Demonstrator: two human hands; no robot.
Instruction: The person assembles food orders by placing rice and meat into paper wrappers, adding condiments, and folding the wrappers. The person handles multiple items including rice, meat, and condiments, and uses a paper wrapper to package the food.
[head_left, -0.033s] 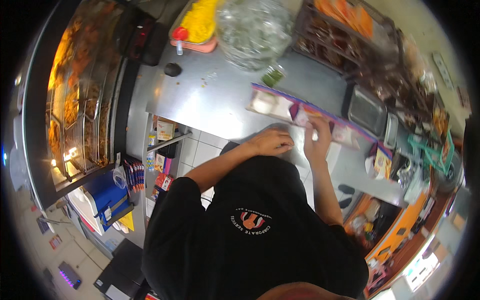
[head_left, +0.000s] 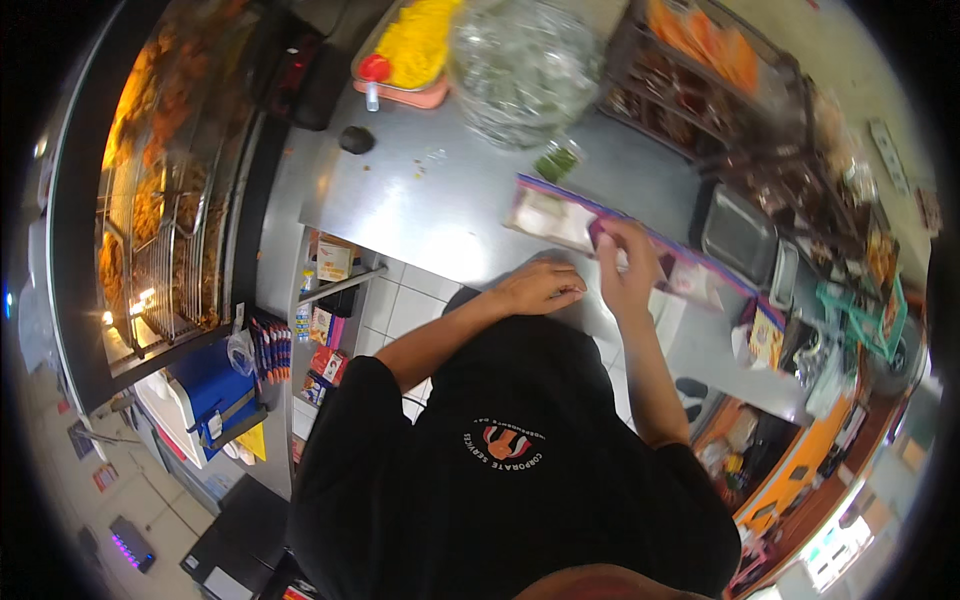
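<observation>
A long narrow strip (head_left: 550, 185) with a purple and red edge lies across the counter, holding several white and pinkish pieces. My right hand (head_left: 632, 270) is over its middle, with fingers bent and fingertips drawn together at a small purple patch on the strip. What those fingertips grip, if anything, is too blurred to make out. At the counter's front edge rests my left hand (head_left: 540, 287), its fingers folded loosely and nothing visible in them; the palm is hidden. Just behind the strip's left end is a small clear packet (head_left: 557, 158) of something green.
A big clear plastic bag (head_left: 525, 75) stands behind, beside a pink-rimmed tub (head_left: 432, 97) of yellow shreds. Brown crates (head_left: 625, 75) and a metal tray (head_left: 738, 235) are at right. A lit food cabinet (head_left: 85, 300) stands at left. A dark lump (head_left: 356, 139) lies on the counter.
My right hand has shifted a little left along the strip, to the purple patch. My left hand stays at the counter edge. The whole view has shifted slightly.
</observation>
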